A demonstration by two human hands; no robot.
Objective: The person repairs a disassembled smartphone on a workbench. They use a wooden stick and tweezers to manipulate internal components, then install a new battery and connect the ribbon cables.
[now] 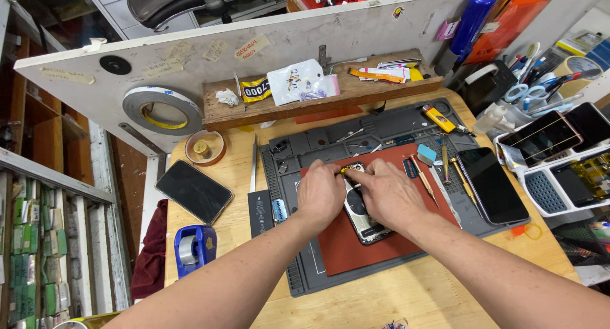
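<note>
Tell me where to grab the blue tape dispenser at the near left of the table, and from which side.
Grip the blue tape dispenser across its two flat side walls, coming straight down from above. It stands upright near the table's left edge with the roll showing between the walls, so the sides give parallel faces. Space is open around it: the dark phone lies apart behind it. Probably avoid the cutter end.

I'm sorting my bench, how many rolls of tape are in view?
3: a large tape roll leaning on the board, a small one flat beside it, and one in the blue dispenser near the left edge. Others may be hidden.
</note>
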